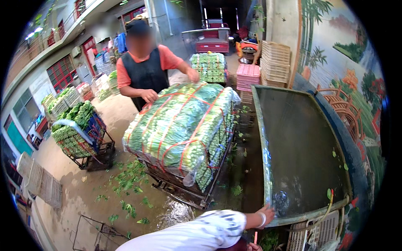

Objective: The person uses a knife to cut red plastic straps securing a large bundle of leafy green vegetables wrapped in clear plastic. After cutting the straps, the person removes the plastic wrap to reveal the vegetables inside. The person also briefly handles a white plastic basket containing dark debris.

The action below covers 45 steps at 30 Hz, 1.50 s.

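Observation:
My left hand (266, 215), a white band at its wrist, reaches across to the near corner of a water tank (265, 163). Its fingers lie over the tank's rim. Only part of my right hand (253, 247) shows at the bottom edge, beside a thin red strip (256, 237); whether it grips the strip is unclear. Beyond my left sleeve stands a cart (176, 191) stacked with leafy green vegetables (176, 125), wrapped in clear plastic film and tied with red straps (198, 125). A co-worker (143, 69) has both hands on top of this load.
Another loaded cart (78, 138) stands left, a vegetable stack (208, 67) behind. Plastic crates (275, 61) are piled by the wall, others (314, 232) beside the tank. A metal frame (94, 233) and loose leaves (130, 177) lie on the wet floor.

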Motion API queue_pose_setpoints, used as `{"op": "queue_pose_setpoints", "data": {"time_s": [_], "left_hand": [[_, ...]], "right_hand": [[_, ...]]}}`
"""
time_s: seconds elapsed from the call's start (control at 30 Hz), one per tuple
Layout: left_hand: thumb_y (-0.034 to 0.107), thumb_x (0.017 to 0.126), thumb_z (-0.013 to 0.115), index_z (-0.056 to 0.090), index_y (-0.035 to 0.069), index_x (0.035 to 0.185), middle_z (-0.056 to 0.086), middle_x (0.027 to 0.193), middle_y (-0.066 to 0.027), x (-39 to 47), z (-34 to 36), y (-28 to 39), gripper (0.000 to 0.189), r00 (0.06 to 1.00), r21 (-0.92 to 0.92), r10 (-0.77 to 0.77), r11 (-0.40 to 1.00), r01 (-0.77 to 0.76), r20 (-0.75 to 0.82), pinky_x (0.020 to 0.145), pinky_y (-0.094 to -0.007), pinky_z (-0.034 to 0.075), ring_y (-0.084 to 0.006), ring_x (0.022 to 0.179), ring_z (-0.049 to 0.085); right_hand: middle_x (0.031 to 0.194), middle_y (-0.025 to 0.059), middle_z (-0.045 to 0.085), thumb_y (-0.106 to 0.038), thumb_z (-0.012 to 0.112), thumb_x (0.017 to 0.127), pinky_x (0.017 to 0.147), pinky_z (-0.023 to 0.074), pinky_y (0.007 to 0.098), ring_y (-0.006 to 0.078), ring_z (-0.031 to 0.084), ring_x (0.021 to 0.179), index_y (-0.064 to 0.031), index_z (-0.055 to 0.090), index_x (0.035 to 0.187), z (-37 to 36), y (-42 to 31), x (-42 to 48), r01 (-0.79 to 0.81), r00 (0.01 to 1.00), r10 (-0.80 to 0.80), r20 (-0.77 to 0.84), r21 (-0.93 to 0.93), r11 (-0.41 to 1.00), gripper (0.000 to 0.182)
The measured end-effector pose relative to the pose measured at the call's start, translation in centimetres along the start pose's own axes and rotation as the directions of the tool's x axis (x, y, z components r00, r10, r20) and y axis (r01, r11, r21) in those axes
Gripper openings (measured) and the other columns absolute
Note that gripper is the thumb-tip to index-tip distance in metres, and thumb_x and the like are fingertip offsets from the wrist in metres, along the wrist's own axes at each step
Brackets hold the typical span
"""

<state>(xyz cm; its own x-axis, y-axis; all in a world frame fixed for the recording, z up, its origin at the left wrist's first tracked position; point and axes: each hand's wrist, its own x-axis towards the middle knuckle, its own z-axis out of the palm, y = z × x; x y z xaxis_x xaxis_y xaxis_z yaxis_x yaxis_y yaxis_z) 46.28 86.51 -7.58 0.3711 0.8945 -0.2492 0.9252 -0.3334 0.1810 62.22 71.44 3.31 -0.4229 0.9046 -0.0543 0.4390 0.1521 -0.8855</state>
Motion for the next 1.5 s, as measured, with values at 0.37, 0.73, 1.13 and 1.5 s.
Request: {"op": "queue_pose_setpoints", "data": {"time_s": [0.37, 0.73, 1.13, 1.5], "left_hand": [[0.016, 0.088, 0.066, 0.042, 0.012, 0.137, 0.056, 0.126, -0.0104, -47.4, 11.7, -8.9, 0.055, 0.884, -0.995, -0.467, -0.096, -0.028, 0.02, 0.094, -0.0326, 0.048, -0.0166, 0.103, 0.06], [0.021, 0.089, 0.064, 0.065, 0.005, 0.086, 0.06, 0.069, 0.0028, -80.2, 16.2, -4.5, 0.016, 0.192, -0.995, -0.981, -0.028, -0.092, 0.01, 0.06, -0.0228, 0.045, -0.0053, 0.063, 0.052], [0.02, 0.093, 0.059, 0.063, 0.004, 0.095, 0.064, 0.074, 0.0001, -94.0, 18.8, -12.0, 0.016, -0.128, -0.972, -0.983, -0.104, -0.209, 0.133, 0.064, -0.0229, 0.047, -0.0053, 0.068, 0.057], [0.021, 0.092, 0.058, 0.06, 0.003, 0.085, 0.06, 0.068, 0.0001, -111.7, 14.8, -31.2, 0.019, -0.349, -0.977, -0.93, -0.173, 0.128, 0.119, 0.057, -0.0242, 0.042, -0.006, 0.062, 0.051]], "right_hand": [[0.082, 0.0044, 0.067, -0.009, 0.059, 0.089, 0.071, 0.047, 0.0243, 0.0115, 0.06, 0.078, -0.0061, 0.067, 0.093, 23.6, -6.6, 0.9, 0.004, 0.627, -0.216, 0.749, 0.274, 0.962, 0.01], [0.084, 0.0098, 0.066, -0.017, 0.061, 0.081, 0.071, 0.0492, 0.034, 0.0248, 0.065, 0.079, -0.0056, 0.065, 0.089, 51.4, -24.4, -10.1, 0.492, -0.114, -0.438, 0.892, 0.434, 0.755, 0.015], [0.084, 0.0137, 0.065, -0.018, 0.06, 0.083, 0.071, 0.0492, 0.0381, 0.0316, 0.064, 0.077, -0.0053, 0.063, 0.095, 75.0, -34.6, -14.8, 0.4, -0.428, -0.349, 0.834, 0.521, 0.754, 0.017], [0.097, 0.0169, 0.065, -0.026, 0.063, 0.087, 0.074, 0.0489, 0.041, 0.0344, 0.063, 0.088, -0.0063, 0.062, 0.108, 100.6, -46.7, -13.7, 0.461, -0.408, -0.495, 0.767, 0.641, 0.614, 0.028]]}}
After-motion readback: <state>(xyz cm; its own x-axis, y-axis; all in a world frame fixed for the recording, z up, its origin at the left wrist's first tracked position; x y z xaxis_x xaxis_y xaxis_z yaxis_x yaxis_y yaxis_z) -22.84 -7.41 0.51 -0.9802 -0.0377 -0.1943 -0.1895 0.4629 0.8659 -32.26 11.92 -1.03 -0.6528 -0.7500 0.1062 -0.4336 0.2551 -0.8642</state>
